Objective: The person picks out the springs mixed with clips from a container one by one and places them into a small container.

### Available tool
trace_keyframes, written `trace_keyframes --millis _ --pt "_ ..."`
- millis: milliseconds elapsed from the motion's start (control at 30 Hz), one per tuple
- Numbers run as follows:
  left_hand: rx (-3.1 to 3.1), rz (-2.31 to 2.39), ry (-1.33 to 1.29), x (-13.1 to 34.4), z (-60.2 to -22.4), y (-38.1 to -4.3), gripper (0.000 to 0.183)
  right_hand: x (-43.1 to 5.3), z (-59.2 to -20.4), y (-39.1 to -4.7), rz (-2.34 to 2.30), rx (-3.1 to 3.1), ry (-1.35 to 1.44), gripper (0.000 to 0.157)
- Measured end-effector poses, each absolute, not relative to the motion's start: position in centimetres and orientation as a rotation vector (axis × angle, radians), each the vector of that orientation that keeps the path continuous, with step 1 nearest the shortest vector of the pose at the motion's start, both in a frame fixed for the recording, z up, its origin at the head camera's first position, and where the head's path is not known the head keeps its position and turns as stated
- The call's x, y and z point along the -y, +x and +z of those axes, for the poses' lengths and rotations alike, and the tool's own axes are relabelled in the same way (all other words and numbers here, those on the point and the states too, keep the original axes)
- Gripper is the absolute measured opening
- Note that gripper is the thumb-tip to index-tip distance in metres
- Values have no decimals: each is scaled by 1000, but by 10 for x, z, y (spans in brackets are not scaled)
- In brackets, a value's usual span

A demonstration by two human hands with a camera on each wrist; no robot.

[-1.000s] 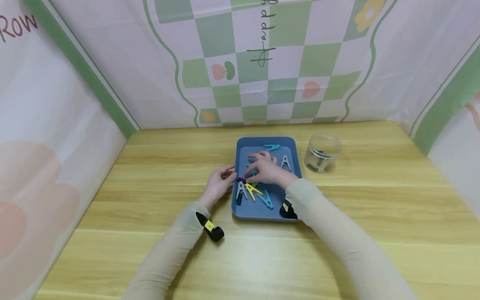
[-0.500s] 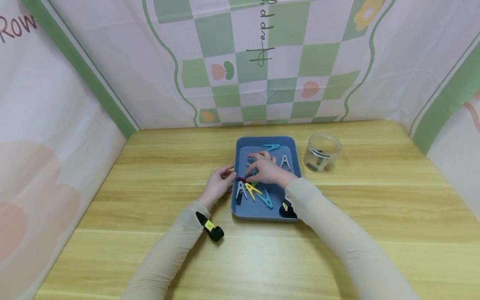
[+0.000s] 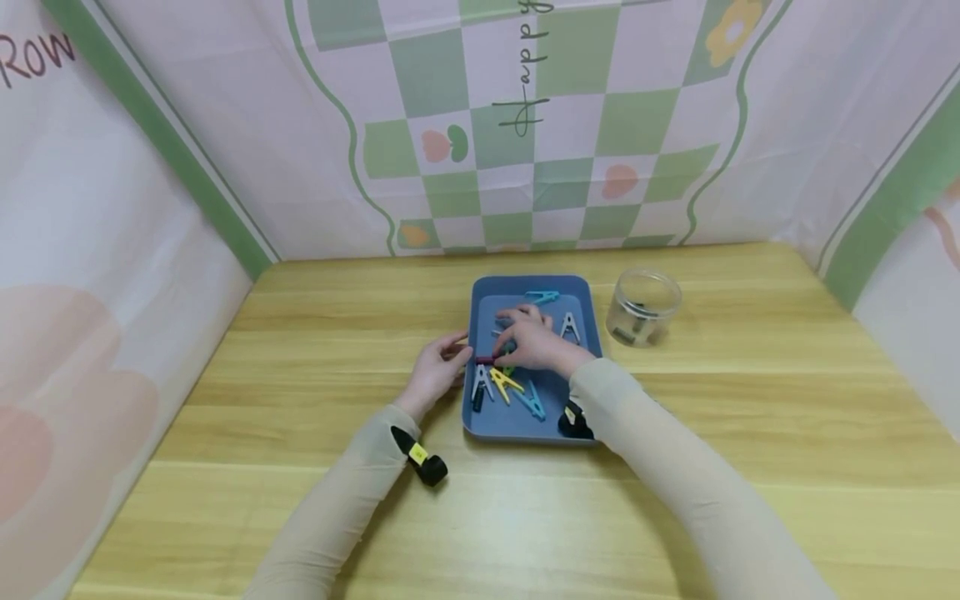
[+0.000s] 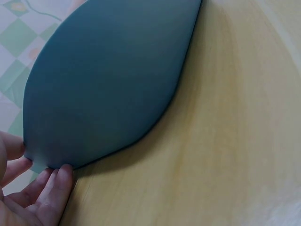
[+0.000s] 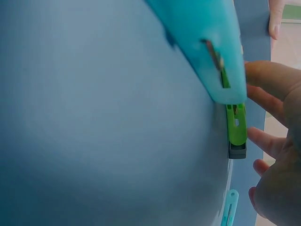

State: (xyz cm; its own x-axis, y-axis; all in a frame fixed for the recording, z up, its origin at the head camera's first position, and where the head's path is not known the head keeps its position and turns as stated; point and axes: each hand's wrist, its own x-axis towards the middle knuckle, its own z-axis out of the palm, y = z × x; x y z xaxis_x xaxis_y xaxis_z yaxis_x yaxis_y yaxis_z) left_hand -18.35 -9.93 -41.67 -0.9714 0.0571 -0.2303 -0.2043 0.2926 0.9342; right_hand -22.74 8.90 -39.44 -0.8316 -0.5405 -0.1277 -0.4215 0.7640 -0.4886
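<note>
A blue tray (image 3: 592, 333) lies mid-table with several coloured clothespins in it. My left hand (image 3: 437, 367) pinches the tray's left rim (image 4: 94, 94) between thumb and fingers (image 4: 56, 181). My right hand (image 3: 528, 340) arches over the pins in the tray's middle, covering some of them. Its spread fingertips (image 5: 261, 141) rest against a green clothespin (image 5: 236, 127) that lies flat on the tray floor. A teal clothespin (image 5: 207, 42) lies close beside it. Red (image 3: 483, 360), yellow (image 3: 504, 380) and teal (image 3: 532, 403) pins lie just in front of that hand.
A clear jar (image 3: 643, 307) with a dark clip inside stands right of the tray. A grey pin (image 3: 571, 327) and a teal pin (image 3: 543, 296) lie at the tray's far end. Patterned cloth walls (image 3: 225, 167) close in the wooden table (image 3: 750, 417) at the back and sides.
Hardly anything: both hands stay where they were, and the red pin shows a little more beside my right thumb.
</note>
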Motion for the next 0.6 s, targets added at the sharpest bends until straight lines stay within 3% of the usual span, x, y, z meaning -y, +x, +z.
trace_keyframes --millis 600 --pt "-2336 1758 -119 98 -417 -183 42 -89 -396 -227 -659 -2716 -748 13"
